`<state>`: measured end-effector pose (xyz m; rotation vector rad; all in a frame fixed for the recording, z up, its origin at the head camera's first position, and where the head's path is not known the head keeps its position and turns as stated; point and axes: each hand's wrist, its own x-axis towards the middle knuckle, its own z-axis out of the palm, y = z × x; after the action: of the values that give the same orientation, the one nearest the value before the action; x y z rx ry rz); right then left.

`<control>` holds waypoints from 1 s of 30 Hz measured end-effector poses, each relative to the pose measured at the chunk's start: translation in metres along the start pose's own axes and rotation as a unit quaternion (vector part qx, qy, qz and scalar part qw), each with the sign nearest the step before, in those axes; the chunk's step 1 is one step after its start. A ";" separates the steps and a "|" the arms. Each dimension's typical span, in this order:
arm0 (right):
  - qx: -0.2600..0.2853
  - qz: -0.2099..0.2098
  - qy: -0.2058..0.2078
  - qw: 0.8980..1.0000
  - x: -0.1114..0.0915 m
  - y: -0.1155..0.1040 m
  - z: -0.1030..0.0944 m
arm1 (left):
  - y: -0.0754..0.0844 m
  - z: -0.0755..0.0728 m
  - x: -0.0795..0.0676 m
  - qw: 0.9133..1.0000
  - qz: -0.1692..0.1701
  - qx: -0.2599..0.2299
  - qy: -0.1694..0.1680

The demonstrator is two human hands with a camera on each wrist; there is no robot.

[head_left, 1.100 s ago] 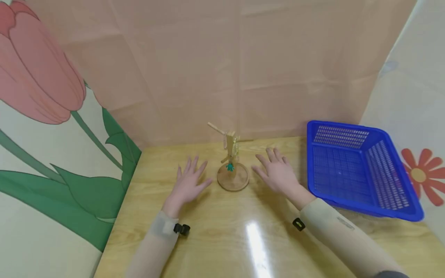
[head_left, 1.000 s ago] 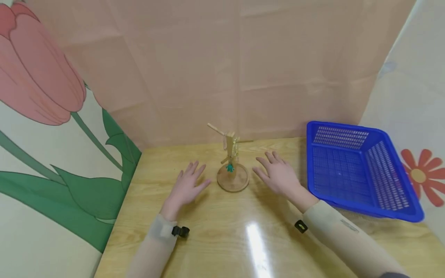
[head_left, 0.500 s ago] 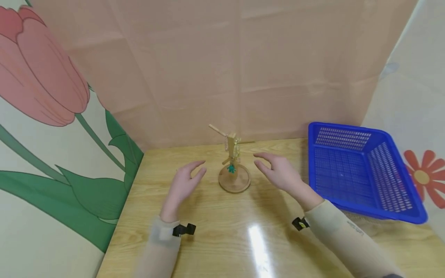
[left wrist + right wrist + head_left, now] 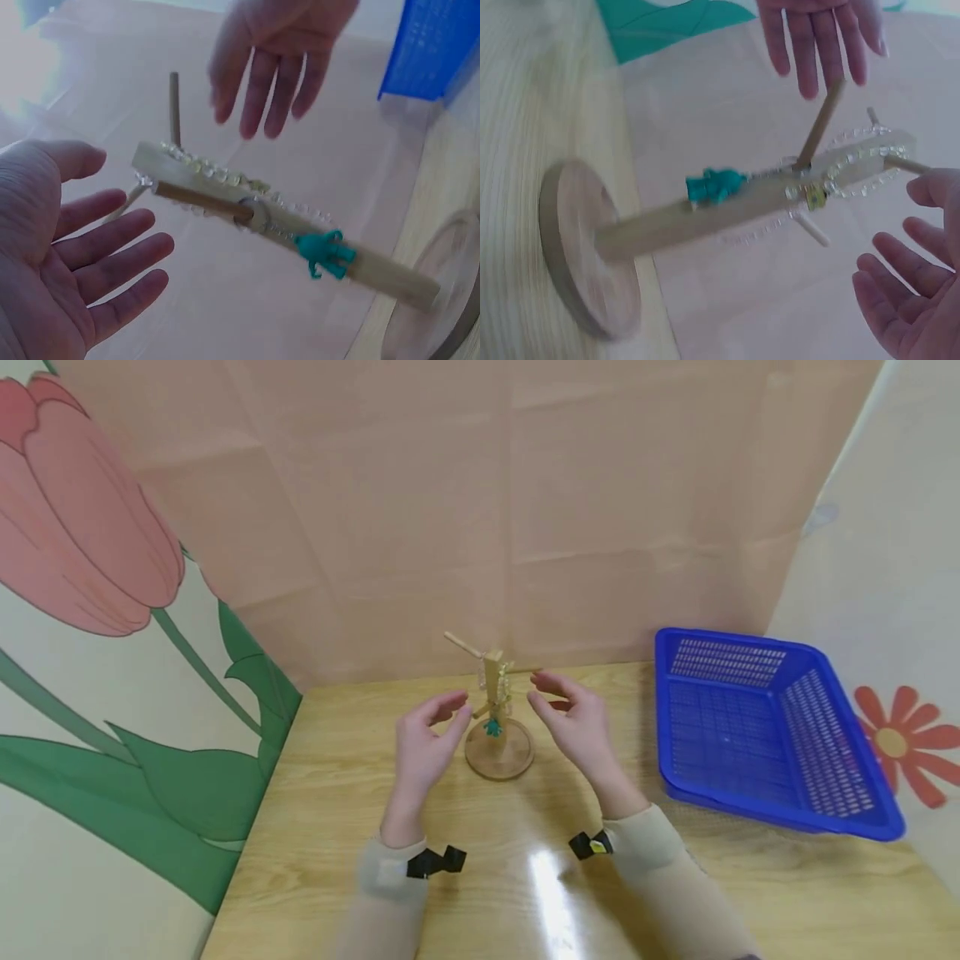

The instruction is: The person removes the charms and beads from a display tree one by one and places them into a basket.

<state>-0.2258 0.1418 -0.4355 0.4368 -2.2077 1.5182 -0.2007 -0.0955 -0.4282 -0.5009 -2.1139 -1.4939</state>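
A small wooden stand (image 4: 492,681) with a round base (image 4: 501,760) and several pegs stands upright near the table's back. From one peg hangs a teal figure keychain (image 4: 324,253) on a ring and chain. Clear beaded bracelets (image 4: 866,169) loop over other pegs, one with a yellowish piece on it. My left hand (image 4: 426,739) is just left of the stand, its fingers relaxed and slightly bent, holding nothing. On the other side my right hand (image 4: 576,718) is raised near the post with relaxed fingers, and no object is in it. Both hands look apart from the stand.
A blue plastic basket (image 4: 750,752) with slotted walls stands on the wooden table (image 4: 330,860) to the right. Behind the table hangs a pinkish cloth (image 4: 390,527). A tulip-printed sheet (image 4: 97,543) covers the left side, and a flower-printed one (image 4: 892,610) the right.
Both hands have moved inward toward the stand from either side, their spread fingers now bent a little. The stand, keychain and basket stay where they were; the view shifts slightly.
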 end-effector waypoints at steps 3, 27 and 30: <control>0.034 0.004 0.016 0.999 0.001 -0.005 0.010 | -0.001 0.010 -0.001 0.999 -0.017 -0.027 0.015; 0.139 0.030 0.096 0.985 -0.010 -0.040 0.036 | 0.027 0.017 -0.009 0.994 -0.062 -0.091 0.026; 0.135 0.009 0.111 0.985 -0.011 -0.039 0.040 | 0.029 0.018 -0.008 0.993 -0.052 -0.103 0.029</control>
<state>-0.2044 0.0913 -0.4220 0.3114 -1.8499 1.7902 -0.1809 -0.0692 -0.4156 -0.4204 -1.9777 -1.7750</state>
